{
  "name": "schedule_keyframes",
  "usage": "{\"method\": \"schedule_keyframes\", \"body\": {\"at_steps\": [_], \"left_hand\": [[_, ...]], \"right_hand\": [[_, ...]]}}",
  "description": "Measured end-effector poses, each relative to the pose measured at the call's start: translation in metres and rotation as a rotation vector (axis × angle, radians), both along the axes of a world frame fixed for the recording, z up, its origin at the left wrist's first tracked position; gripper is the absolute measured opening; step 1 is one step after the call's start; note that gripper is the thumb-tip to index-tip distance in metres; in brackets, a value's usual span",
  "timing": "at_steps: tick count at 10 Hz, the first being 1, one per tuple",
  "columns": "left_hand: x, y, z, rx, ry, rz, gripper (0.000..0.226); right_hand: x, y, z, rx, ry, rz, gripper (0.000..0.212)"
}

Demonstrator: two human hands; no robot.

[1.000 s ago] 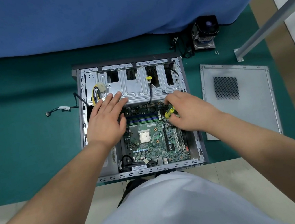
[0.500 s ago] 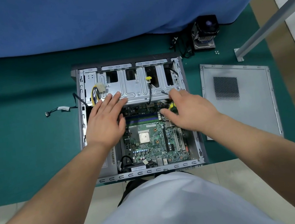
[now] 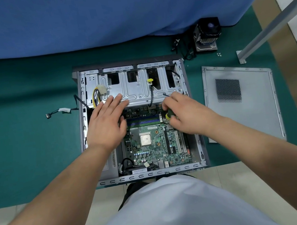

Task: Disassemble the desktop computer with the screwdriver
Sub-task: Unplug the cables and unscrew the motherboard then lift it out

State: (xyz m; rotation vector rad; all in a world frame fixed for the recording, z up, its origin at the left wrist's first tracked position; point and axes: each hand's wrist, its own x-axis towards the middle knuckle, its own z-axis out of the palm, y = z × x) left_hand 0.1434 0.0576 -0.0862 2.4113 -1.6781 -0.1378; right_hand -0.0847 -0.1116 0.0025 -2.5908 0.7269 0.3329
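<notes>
On the green counter (image 3: 25, 148), a detached side panel (image 3: 241, 103) lies right of the open computer case (image 3: 198, 143), with a cooler fan (image 3: 207, 33) and loose screws (image 3: 219, 54) behind. Inside the case sit the motherboard (image 3: 154, 145) and drive cage (image 3: 136, 87). The left hand (image 3: 105, 124) rests flat with fingers straight on the cage; the right hand (image 3: 186, 114) grips the screwdriver (image 3: 169, 114) over the board's upper right corner.
</notes>
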Motion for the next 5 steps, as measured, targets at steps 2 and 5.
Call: {"method": "schedule_keyframes", "body": {"at_steps": [2, 5], "left_hand": [[0.0004, 0.0001, 0.0008, -0.001, 0.010, -0.001, 0.058], [-0.0002, 0.0002, 0.0020, -0.006, 0.008, -0.006, 0.059]], "right_hand": [[-0.0002, 0.0082, -0.0020, -0.143, 0.013, -0.156, 0.037], [-0.0029, 0.0064, -0.0046, -0.096, -0.041, -0.179, 0.028]]}}
